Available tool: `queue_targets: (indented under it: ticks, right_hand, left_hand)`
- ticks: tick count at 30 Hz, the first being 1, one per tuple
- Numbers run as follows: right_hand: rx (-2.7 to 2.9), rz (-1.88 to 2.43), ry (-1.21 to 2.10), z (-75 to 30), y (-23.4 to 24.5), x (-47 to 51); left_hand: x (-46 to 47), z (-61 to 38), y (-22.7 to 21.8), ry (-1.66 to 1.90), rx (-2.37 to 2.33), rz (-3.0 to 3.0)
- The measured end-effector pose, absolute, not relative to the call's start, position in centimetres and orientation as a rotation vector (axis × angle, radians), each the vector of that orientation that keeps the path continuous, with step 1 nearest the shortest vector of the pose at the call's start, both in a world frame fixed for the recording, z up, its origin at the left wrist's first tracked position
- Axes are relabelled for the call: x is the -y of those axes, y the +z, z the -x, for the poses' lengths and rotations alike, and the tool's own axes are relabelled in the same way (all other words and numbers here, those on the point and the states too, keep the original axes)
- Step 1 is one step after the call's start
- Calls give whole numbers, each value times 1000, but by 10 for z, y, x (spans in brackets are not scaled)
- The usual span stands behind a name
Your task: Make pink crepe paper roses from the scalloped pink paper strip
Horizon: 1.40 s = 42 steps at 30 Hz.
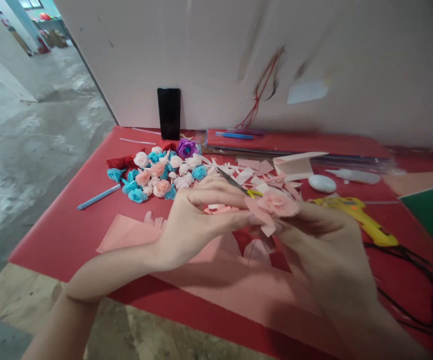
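Note:
Both my hands meet above the red table [62, 235] around a small pink paper rose [276, 204]. My left hand [197, 220] pinches the rose's left petals with its fingertips. My right hand [325, 240] holds the rose from below and the right, fingers curled round it. A large pink paper sheet [216, 280] lies flat under my hands. Scissors with yellow handles [239, 186] rest just behind the rose.
A pile of finished paper roses [156, 175] in white, pink, blue, red and purple lies at the back left. Pink paper scraps [254, 172], a yellow glue gun [362, 217] with black cable, a blue pen [98, 197], a black phone [168, 113] against the wall.

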State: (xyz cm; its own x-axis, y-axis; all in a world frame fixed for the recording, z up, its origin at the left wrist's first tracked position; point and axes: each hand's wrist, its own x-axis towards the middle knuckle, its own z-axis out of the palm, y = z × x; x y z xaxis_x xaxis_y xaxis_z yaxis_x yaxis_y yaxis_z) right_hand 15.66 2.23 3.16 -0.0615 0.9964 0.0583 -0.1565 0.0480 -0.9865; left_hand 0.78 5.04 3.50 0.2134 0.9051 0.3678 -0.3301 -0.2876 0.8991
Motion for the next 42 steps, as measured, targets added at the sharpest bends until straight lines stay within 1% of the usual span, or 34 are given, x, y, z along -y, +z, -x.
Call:
queue_targets:
  ticks: [12,22,30,34,39,42]
  right_hand:
    - [1326,1050,1063,-157,37,-22]
    - [1531,1019,795,-153,42,-19]
    - [1452,1039,778,-153,38,-17]
    - [1527,1061,701,-154,40,-18]
    - [1569,966,669,-157,39,-23]
    - [1643,838,626,-161,36,-29]
  left_hand:
    - [-49,-11,35,1528,-634,-1581]
    - [-50,-10,34,1656,-649,-1757]
    - [-50,-9,37,1638,-630,-1803]
    - [-51,-8,39,1611,-618,-1805]
    - [-49,-6,40,1579,-592,-1817]
    - [-49,-4,43,1559,-552,-1837]
